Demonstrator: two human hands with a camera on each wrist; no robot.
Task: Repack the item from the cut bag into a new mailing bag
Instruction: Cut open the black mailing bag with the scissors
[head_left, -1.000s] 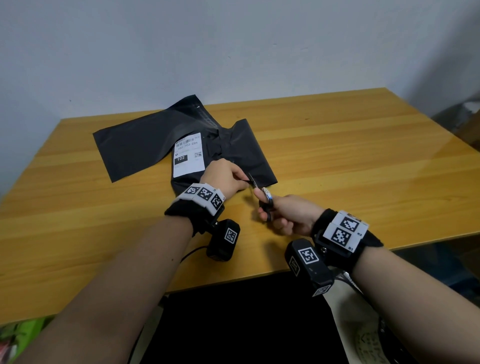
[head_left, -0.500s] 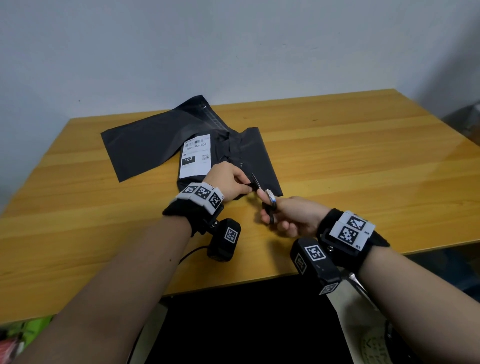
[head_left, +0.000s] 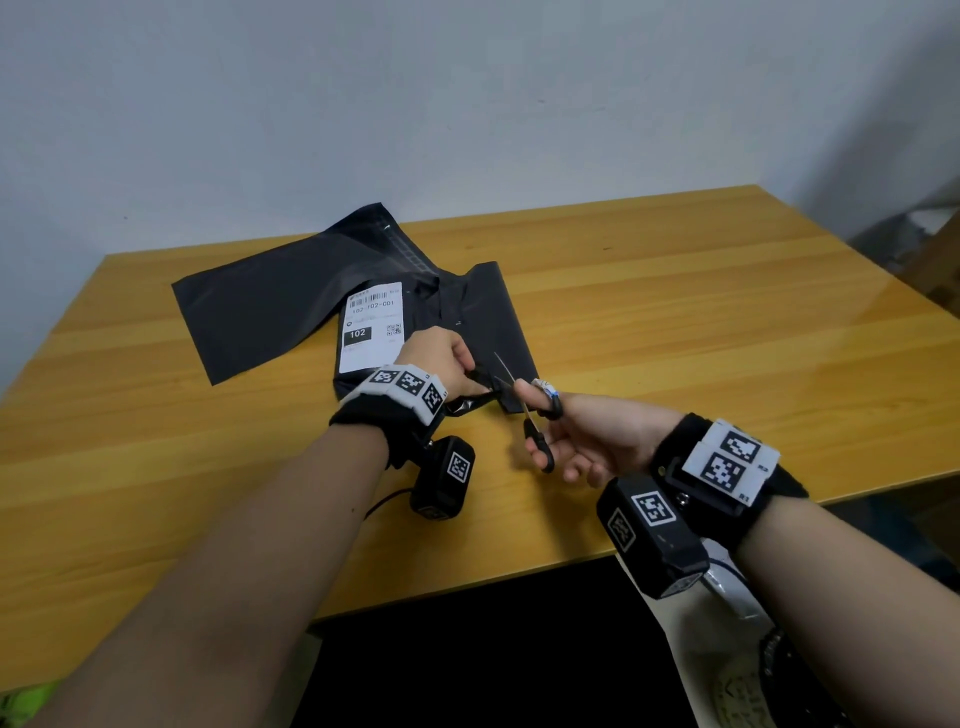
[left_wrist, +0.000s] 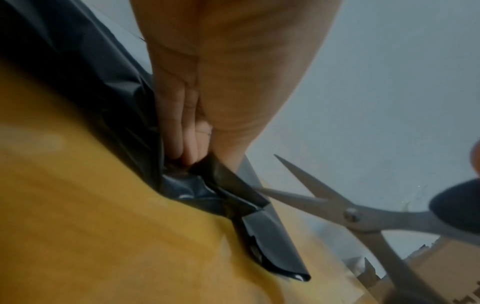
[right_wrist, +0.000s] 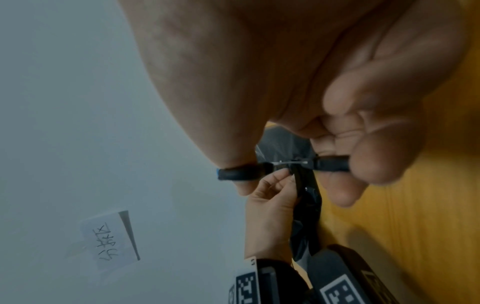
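A filled black mailing bag (head_left: 467, 322) with a white shipping label (head_left: 370, 325) lies on the wooden table (head_left: 675, 322). My left hand (head_left: 441, 358) pinches the bag's near edge (left_wrist: 207, 185) and lifts it off the table. My right hand (head_left: 587, 436) grips black-handled scissors (head_left: 524, 405) by thumb and fingers, blades (left_wrist: 306, 193) spread apart, the lower one touching the pinched plastic. A flat empty black mailing bag (head_left: 275, 306) lies to the left, partly under the filled one. The item inside stays hidden.
The table's near edge (head_left: 467, 587) runs just below both wrists. A bare wall (head_left: 467, 104) stands behind the table, with a handwritten paper note (right_wrist: 111, 238) stuck on it. Cardboard and clutter (head_left: 924, 244) sit beyond the table's right side.
The scissor blades have spread apart at the bag's near edge. My right hand has shifted slightly right and nearer. My left hand keeps its pinch on the plastic.
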